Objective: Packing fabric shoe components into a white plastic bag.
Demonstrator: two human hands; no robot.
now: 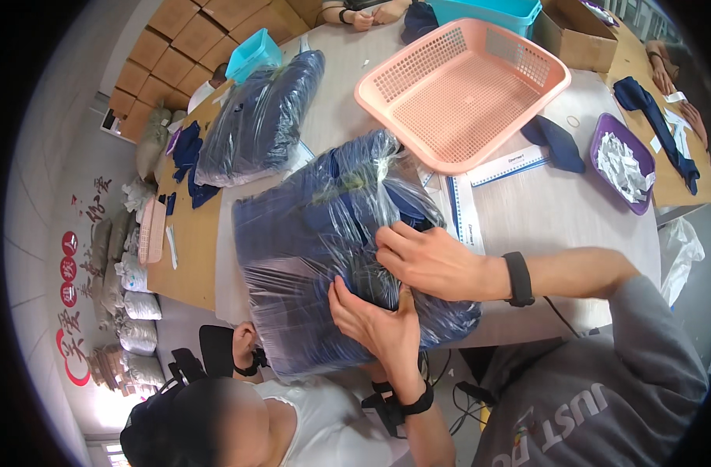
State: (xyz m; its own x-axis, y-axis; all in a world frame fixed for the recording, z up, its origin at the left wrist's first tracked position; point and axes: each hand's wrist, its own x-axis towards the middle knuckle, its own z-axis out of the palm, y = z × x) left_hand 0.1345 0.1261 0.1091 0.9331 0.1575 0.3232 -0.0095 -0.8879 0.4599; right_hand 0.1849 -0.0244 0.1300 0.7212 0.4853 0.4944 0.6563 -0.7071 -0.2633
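Note:
A clear plastic bag packed with folded navy cloth lies at the table's near edge. Near its middle, the bag is gathered and wrinkled. My right hand has its fingers curled and pinched on the plastic at the bag's right side. Just below it, my left hand rests against the bag, thumb and fingers spread apart on the plastic. Dark cloth shows between the two hands. What lies right under the right fingertips is hidden.
Behind stands a second wrapped navy bundle. A pink basket, white-and-blue rulers, a navy cloth piece and a purple tray of white labels lie at right. A co-worker in white sits close at lower left.

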